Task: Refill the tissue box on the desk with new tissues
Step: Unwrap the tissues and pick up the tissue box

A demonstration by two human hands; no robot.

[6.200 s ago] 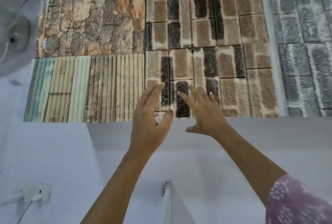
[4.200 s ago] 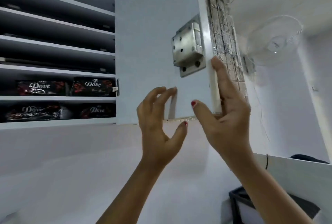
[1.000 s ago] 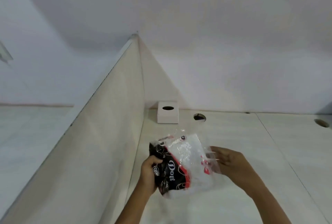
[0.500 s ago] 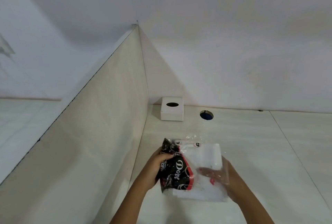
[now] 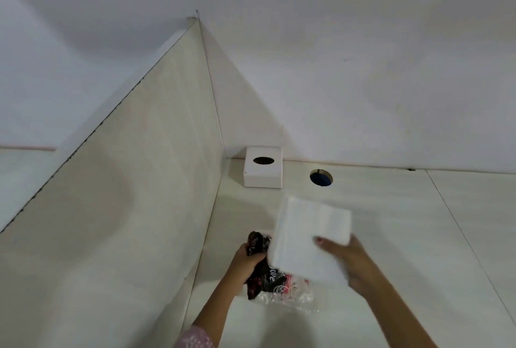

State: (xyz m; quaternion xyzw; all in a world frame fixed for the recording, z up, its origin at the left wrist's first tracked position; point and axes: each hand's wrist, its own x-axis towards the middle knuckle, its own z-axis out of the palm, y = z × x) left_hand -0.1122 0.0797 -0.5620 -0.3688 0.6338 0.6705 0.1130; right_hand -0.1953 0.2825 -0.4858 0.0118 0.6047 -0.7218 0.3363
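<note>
A white square tissue box with an oval slot in its top stands in the far corner of the desk, against the divider. My right hand holds a thick stack of white tissues above the desk, bare of its wrapper. My left hand grips the crumpled black, red and clear plastic wrapper, just left of and below the stack. The slot looks dark, with no tissue sticking out.
A tall cream divider panel walls the desk on the left. A round cable hole sits in the desk just right of the tissue box. A white wall closes the back.
The tissue stack has come out of the wrapper: my right hand pulled it up and right, while my left hand kept the now empty, crumpled wrapper.
</note>
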